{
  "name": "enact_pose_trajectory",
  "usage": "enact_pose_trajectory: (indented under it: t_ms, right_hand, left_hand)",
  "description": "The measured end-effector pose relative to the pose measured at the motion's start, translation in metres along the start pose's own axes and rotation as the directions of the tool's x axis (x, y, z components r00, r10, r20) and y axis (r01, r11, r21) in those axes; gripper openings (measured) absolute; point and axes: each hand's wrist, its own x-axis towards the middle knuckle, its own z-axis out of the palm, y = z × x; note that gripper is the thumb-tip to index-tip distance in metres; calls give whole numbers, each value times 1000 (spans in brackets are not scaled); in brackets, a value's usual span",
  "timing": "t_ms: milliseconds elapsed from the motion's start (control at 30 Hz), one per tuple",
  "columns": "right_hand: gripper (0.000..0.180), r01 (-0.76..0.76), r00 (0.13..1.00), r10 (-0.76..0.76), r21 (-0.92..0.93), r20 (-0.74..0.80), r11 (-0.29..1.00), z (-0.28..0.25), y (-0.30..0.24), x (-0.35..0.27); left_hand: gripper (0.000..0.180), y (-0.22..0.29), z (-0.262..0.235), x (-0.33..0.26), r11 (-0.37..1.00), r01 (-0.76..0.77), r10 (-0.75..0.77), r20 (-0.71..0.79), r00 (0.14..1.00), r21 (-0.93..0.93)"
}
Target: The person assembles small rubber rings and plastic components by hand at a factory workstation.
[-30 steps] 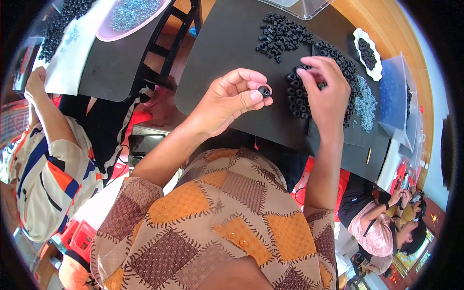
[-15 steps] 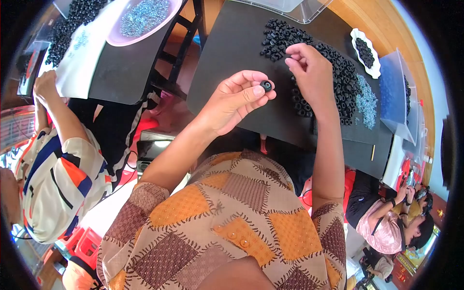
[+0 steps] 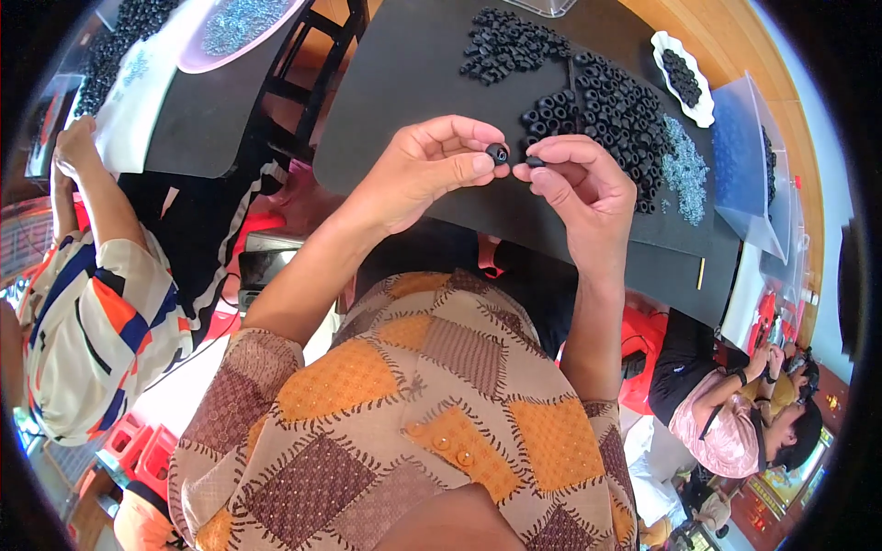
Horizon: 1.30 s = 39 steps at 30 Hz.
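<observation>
The fingers (image 3: 482, 163) of your left hand (image 3: 404, 179) are closed in a pinch, thumb against the fingertips, on a small, rounded black piece with a round opening (image 3: 497, 154). Your right hand (image 3: 597, 197) grips a smaller, dark black piece (image 3: 535, 162) between thumb and fingertips, its other fingers loosely curled. The two held pieces are just beside each other with a narrow gap between them, the left-hand one at 9 o'clock from the other, both above the near part of a flat, matte black table (image 3: 395, 83).

With your hands as the clock's centre, a loose heap of small black pieces (image 3: 514, 48) lies at 12 o'clock. A dense spread of black, ring-shaped pieces (image 3: 617, 103) sits at 2 o'clock, and beyond it, a white oval dish with a scalloped rim (image 3: 706, 113) contains more black pieces. At 3 o'clock a patch of tiny, pale blue, glassy bits (image 3: 685, 170) lies near a clear plastic bin (image 3: 740, 156). A thin yellow stick (image 3: 701, 274) rests at 4 o'clock. Out at 10 o'clock, a pale pink basin (image 3: 195, 62) holds similar bluish bits. Another person in a patterned top (image 3: 106, 321) sits at 8 o'clock.
</observation>
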Motion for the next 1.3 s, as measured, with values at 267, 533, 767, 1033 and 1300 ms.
enact_pose_trajectory:
  t_ms: [267,533,767,1033,1300]
  right_hand:
    - [15,63,997,-68,97,45,993,-11,13,-13]
    - [19,135,989,-136,31,57,990,-13,13,-26]
    - [18,162,986,-159,-69,48,984,-11,8,-28]
    - [16,292,956,-289,-284,51,914,-8,8,-22]
    - [17,302,952,-301,-277,47,912,-5,15,-19]
  left_hand:
    - [25,-14,19,-16,998,3,-7,-56,998,-68]
    - [26,-18,30,-21,995,24,-29,-53,998,-98]
    - [25,-17,28,-23,998,21,-24,-42,999,-55]
    - [26,-15,23,-20,998,53,-54,-37,998,-31]
    - [27,-20,19,-17,998,43,-40,-73,997,44]
